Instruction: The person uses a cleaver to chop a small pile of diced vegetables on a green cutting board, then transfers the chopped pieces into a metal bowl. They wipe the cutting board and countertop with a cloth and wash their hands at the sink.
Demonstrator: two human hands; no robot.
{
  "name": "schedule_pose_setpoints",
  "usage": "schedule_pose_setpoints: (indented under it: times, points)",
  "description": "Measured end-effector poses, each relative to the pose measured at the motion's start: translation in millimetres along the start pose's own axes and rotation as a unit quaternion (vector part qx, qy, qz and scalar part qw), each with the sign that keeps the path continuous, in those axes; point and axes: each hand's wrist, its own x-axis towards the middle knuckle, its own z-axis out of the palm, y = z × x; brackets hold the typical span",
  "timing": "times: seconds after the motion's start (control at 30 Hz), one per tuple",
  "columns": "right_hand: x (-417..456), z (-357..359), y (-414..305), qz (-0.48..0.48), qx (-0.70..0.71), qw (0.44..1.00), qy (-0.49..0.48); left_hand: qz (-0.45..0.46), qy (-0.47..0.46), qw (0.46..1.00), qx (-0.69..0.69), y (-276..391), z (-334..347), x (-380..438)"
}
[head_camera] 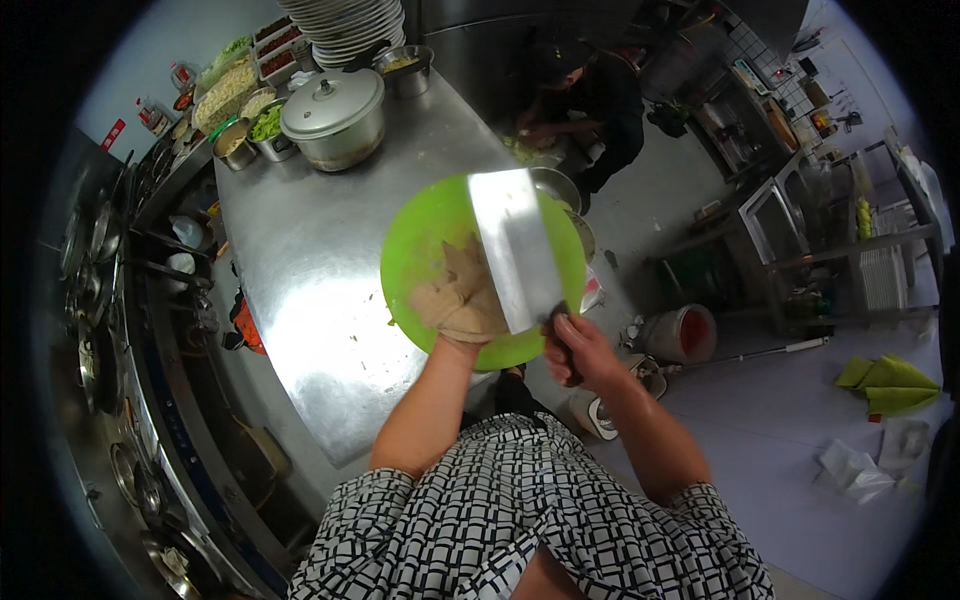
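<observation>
My right hand [581, 349] grips the dark handle of a broad steel cleaver [517, 244]. The blade lies across the view over a round green cutting board [420, 217], and part of the board is hidden under it. My left hand [465, 300] is over the board, just left of the blade, and seems to wear a beige glove that ends at the wrist. Its fingers point away from me and blur, so whether they press on food or hold something is unclear. The board is at the right edge of a stainless steel table [315, 247].
A lidded aluminium pot [330, 120], a stack of plates [345, 30] and containers of chopped food [225, 90] stand at the table's far end. Beyond the board a person in dark clothes [607, 112] bends over greens. A white bucket [682, 334] stands on the floor at right.
</observation>
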Motion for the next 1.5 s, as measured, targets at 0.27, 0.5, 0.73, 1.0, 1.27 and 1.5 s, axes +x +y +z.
schedule_pose_setpoints:
  times: [0.27,0.5,0.73,1.0,1.27,1.5]
  points:
    - [28,18,21,0.068,-0.012,0.998,0.003,0.12,0.007,0.935,0.334,-6,-22,-19]
    - [-18,-34,44,0.093,-0.045,0.995,-0.014,0.147,-0.067,0.822,0.546,-3,10,-3]
    - [-64,-94,75,0.018,-0.135,0.98,0.148,0.174,0.137,0.805,0.55,54,18,-15]
    - [-49,-78,72,-0.018,-0.082,0.976,0.203,0.151,0.236,0.783,0.555,78,23,-38]
    - [-39,-82,79,-0.021,-0.142,0.976,0.166,0.187,0.335,0.616,0.688,34,36,-42]
    - [-27,-87,80,0.0,-0.097,0.977,0.19,0.319,0.195,0.539,0.755,75,131,-117]
